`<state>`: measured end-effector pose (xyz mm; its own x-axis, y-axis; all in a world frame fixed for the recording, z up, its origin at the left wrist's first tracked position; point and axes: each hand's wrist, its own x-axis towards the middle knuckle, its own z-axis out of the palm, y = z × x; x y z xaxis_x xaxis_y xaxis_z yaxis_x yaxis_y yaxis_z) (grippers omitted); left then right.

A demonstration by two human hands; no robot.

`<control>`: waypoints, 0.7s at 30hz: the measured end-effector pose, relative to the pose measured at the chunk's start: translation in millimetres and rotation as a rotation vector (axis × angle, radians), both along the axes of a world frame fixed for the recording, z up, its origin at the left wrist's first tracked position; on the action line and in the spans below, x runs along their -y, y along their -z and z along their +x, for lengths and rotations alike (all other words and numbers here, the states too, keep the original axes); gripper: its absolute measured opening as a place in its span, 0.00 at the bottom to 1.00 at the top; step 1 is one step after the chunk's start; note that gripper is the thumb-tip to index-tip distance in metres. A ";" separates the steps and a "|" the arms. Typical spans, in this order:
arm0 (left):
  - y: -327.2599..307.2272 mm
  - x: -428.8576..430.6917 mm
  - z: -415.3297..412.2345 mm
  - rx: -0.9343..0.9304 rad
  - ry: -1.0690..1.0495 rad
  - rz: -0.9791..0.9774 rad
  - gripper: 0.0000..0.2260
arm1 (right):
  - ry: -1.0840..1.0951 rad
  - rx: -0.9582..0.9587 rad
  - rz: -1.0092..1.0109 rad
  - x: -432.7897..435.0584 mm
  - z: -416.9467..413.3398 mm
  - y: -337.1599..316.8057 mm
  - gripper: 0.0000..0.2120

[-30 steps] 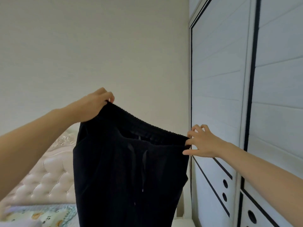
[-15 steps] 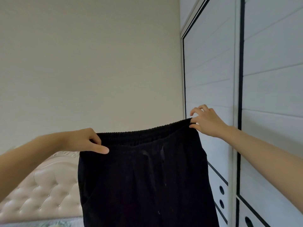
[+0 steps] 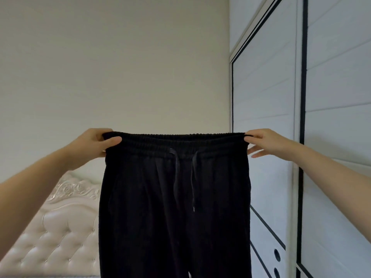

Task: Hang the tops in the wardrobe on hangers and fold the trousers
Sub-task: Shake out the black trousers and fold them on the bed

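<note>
The black trousers (image 3: 174, 207) are held up in the air in the middle of the room, front side towards the person. Their elastic waistband (image 3: 174, 137) is stretched flat and level between two hands. From it the cloth hangs straight down towards 6 o'clock and runs out of sight at the bottom. Two ends of a dark drawstring (image 3: 176, 177) dangle from the middle of the waistband, side by side down the front.

At the 9 o'clock end of the waistband is the left hand (image 3: 96, 142). Its fingers (image 3: 100, 131) are curled over the top edge and its thumb is pressed across the front, so the corner of the band is pinched tight. At the 3 o'clock end is the right hand (image 3: 265, 143). It nips the other corner between thumb and forefinger, while the remaining fingers (image 3: 257, 152) spread loosely below, just beside the cloth. Both bare forearms reach in from the lower corners, at about 8 and 4 o'clock.

Behind the trousers, from 9 round to 12 o'clock, is a plain pale wall (image 3: 120, 67). Low down at 7 to 8 o'clock sits a cream tufted headboard (image 3: 60, 227) with carved roses along its top; the trousers hide its right part. The whole 3 o'clock side is taken up by the white wardrobe (image 3: 331, 137), with its doors closed. It has grooved panels edged in black lines. Down at 4 to 5 o'clock its lower fronts have round dark holes (image 3: 277, 254), one above another.
</note>
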<state>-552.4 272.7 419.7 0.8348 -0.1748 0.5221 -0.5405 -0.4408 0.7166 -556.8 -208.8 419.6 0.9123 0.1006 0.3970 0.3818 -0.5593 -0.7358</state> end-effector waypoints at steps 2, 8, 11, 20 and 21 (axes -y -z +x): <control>-3.7 5.4 2.9 0.053 -0.047 -0.081 0.12 | -0.051 -0.001 0.152 3.8 -2.1 -5.2 0.10; -8.6 37.4 14.6 0.355 -0.372 0.037 0.06 | 0.044 0.072 0.272 -14.6 8.0 -4.3 0.11; -5.0 43.4 10.3 0.411 -0.411 0.089 0.05 | 0.143 0.146 0.234 -20.6 13.8 1.2 0.12; -31.0 37.8 -45.7 0.569 -0.582 0.330 0.06 | 0.261 0.570 0.074 -47.7 22.0 -21.3 0.13; -34.3 36.4 -52.1 0.575 -0.603 0.337 0.06 | 0.259 0.600 0.062 -51.7 20.9 -24.6 0.12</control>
